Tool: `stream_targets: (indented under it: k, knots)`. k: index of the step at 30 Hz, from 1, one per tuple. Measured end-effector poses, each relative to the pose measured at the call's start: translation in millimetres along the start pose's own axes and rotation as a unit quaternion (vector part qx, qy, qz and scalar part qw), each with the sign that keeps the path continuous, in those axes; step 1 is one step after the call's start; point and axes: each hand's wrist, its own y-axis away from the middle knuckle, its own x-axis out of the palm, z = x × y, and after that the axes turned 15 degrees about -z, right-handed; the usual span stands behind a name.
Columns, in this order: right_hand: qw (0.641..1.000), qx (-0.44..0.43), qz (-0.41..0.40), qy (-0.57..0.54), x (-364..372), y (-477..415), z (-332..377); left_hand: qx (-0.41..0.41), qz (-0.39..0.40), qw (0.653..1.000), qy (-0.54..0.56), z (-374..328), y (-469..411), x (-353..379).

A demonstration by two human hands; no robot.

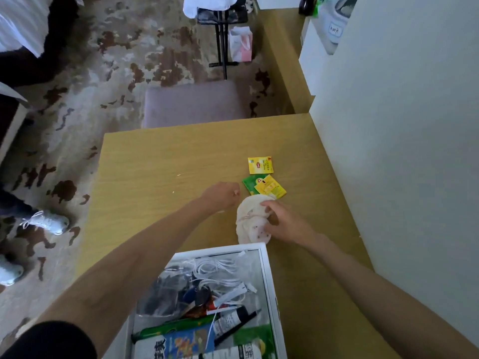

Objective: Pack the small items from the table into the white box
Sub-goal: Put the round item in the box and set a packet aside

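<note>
The white box sits at the near edge of the wooden table, filled with several items: a white cable, a plastic bag, tubes and snack packets. Just beyond the box lies a white cloth pouch with small red dots. My right hand rests on the pouch, fingers curled on its right side. My left hand hovers left of the pouch, fingers closed, with something small and pale at its fingertips. A yellow tea sachet lies farther back. Another yellow sachet overlaps a green sachet.
A grey wall borders the table's right side. A padded stool stands past the far edge on patterned carpet. Another person's white shoes are on the floor at the left. A pink-and-white bag stands by a black stand.
</note>
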Motion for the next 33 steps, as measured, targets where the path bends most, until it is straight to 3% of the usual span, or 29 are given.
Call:
stream_targets:
  k: [3, 7, 14, 18, 21, 29, 33]
  knots:
    - [1.000, -0.005, 0.018, -0.023, -4.7, 2.9, -11.7, -0.004, 0.000, 1.000, 0.016, -6.6, -9.1, 7.0]
    - [0.997, -0.024, 0.074, 0.029, 10.2, 8.7, -6.2, -0.006, -0.003, 0.999, 0.033, -14.6, -11.4, 17.1]
    - [0.983, -0.084, 0.039, 0.156, 26.1, 4.7, 9.7, -0.039, 0.006, 0.999, 0.022, -10.7, -8.6, 22.3]
    - [0.999, 0.015, 0.013, -0.029, 6.6, 8.7, 2.5, -0.051, -0.010, 0.998, 0.030, -14.2, -9.1, 23.1]
    - [0.979, 0.115, -0.037, -0.164, -14.9, 18.7, -2.2, -0.061, -0.017, 0.997, 0.044, -20.3, -9.5, 26.3]
    - [0.952, 0.173, -0.108, -0.228, -46.5, 26.1, -30.1, -0.064, 0.089, 0.994, 0.021, -63.9, -6.5, 38.0]
    - [0.915, 0.241, -0.112, -0.303, -51.1, 22.8, -33.9, -0.030, 0.139, 0.988, 0.067, -78.7, -6.9, 43.7]
